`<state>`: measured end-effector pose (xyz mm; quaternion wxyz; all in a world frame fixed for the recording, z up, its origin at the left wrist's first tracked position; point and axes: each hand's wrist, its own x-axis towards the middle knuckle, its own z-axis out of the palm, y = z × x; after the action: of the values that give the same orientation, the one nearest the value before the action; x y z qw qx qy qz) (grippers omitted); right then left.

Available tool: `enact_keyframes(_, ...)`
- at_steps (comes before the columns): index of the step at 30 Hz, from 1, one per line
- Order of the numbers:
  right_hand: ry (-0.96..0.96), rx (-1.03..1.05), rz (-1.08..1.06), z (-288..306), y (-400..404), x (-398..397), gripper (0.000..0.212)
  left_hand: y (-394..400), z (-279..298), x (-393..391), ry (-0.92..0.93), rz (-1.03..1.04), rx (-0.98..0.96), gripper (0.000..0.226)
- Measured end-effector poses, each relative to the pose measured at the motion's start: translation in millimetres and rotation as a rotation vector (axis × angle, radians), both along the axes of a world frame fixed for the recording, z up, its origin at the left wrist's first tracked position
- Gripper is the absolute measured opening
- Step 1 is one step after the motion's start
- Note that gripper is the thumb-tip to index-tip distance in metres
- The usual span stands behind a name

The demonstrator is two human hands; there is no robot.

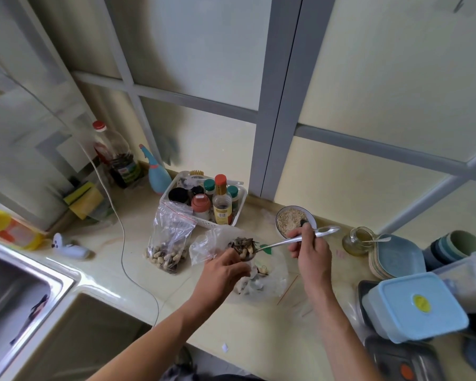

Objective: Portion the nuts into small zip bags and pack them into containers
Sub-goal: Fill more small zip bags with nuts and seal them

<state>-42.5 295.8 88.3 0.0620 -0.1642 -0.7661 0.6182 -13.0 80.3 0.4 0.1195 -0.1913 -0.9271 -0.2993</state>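
My right hand [309, 250] grips the handle of a metal spoon [283, 243] heaped with peanuts and dark seeds. The spoon's bowl hovers at the mouth of a small clear zip bag [204, 247], which my left hand [223, 270] holds open above the counter. Under both hands lies a larger clear bag of mixed nuts [264, 281]. A filled zip bag [169, 243] with peanuts and seeds stands upright to the left. A light blue lidded container [415, 306] sits at the right.
A white basket of condiment bottles [204, 202] stands behind the bags. A bowl of grain [293, 220] and a jar [359, 242] sit right of it, beside stacked plates [396, 257]. A steel sink [17, 292] is at left; a white cable [124, 243] crosses the counter.
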Motion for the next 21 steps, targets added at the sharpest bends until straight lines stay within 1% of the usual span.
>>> enact_keyframes(3, 0.030, 0.073, 0.098, -0.5, 2.7, 2.0, 0.049, -2.9, 2.5, -1.0, -0.009, -0.010, -0.008, 0.004)
enact_keyframes(5, 0.046, 0.109, 0.206, -0.8, 4.1, 2.5, 0.043, -3.5, 4.4, -1.5, -0.015, -0.016, -0.011, 0.005)
enact_keyframes(9, 0.126, 0.283, 0.627, -5.1, 11.8, 2.2, 0.021, -2.7, 5.4, -4.4, -0.027, -0.009, -0.023, 0.012)
enact_keyframes(11, 0.108, 0.318, 0.768, -3.2, 13.2, 3.0, 0.013, -2.4, 5.5, -5.7, -0.024, -0.002, -0.021, 0.013)
enact_keyframes(13, 0.124, 0.305, 0.796, 0.1, 13.1, 4.4, 0.014, -2.8, 5.7, -6.6, -0.020, 0.010, -0.011, 0.012)
enact_keyframes(16, 0.163, 0.231, 0.761, 3.9, 14.8, 6.6, 0.017, -4.0, 4.5, -7.0, -0.029, 0.023, -0.007, 0.007)
enact_keyframes(19, 0.218, 0.206, 0.697, 4.8, 17.3, 5.7, 0.017, -4.1, 3.5, -7.6, -0.043, 0.046, -0.025, 0.006)
enact_keyframes(21, 0.297, 0.192, 0.613, 6.3, 17.1, 4.3, 0.016, -2.9, 2.6, -7.9, -0.062, 0.064, -0.026, 0.007)
